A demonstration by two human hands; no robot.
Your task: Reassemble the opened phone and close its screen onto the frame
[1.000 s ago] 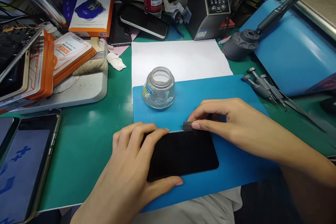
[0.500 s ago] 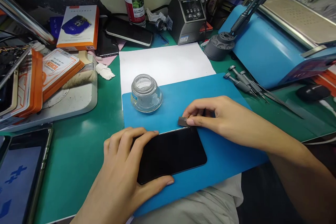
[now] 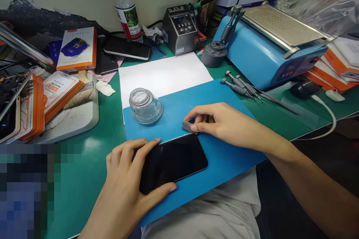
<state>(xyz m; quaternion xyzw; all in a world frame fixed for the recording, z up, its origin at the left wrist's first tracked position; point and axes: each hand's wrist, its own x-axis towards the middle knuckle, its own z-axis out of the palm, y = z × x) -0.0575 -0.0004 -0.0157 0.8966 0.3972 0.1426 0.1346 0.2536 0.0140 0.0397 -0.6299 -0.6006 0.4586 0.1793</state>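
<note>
A black smartphone [image 3: 174,163] lies screen up on the blue mat [image 3: 174,114]. My left hand [image 3: 129,179] grips its left end, fingers along the far edge and thumb by the near edge. Between the thumb and fingers of my right hand [image 3: 221,125] is a small flat grey blade-like piece [image 3: 188,126], tilted at the phone's far edge near its right corner. Whether it touches the phone I cannot tell. Just beyond the phone, an uncovered glass jar [image 3: 145,107] stands on the mat.
White paper [image 3: 165,73] lies under the mat's far side. Behind are a soldering station [image 3: 180,30], a water bottle [image 3: 128,15] and a blue heating machine [image 3: 255,52]. Several thin tools [image 3: 241,85] rest to the right. Orange boxes [image 3: 60,89] and a brush [image 3: 81,99] crowd the left.
The view has swung to the right, so everything sits further left in the picture. Both hands keep their holds, and the grey piece is tilted a little differently at the phone's far edge.
</note>
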